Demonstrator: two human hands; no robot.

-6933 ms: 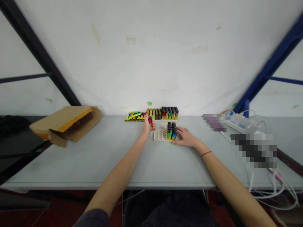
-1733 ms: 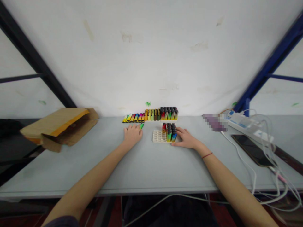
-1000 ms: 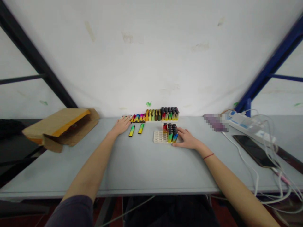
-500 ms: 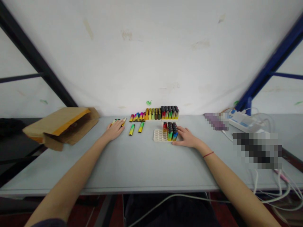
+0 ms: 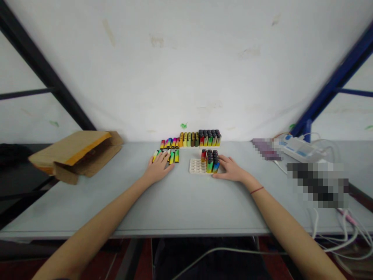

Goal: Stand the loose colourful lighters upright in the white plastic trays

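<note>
Resting the left hand [image 5: 157, 171] palm down on green-and-yellow lighters [image 5: 177, 156] lying left of the white tray [image 5: 196, 166], with a wide, loosely spread grip. Resting the right hand [image 5: 231, 170] against the tray's right end, likewise in a wide grip, with thumb toward the near edge. Showing black-topped lighters [image 5: 210, 167] upright in the tray's right part, and more upright lighters [image 5: 210, 139] behind the tray on the bench [image 5: 180, 206].

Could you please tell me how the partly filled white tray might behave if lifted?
The white tray would probably feel heavier on its right side, where the upright lighters are grouped. It seems fairly stiff, lying flat under them. The lighters, tall and narrow, might lean if it tilted.
</note>
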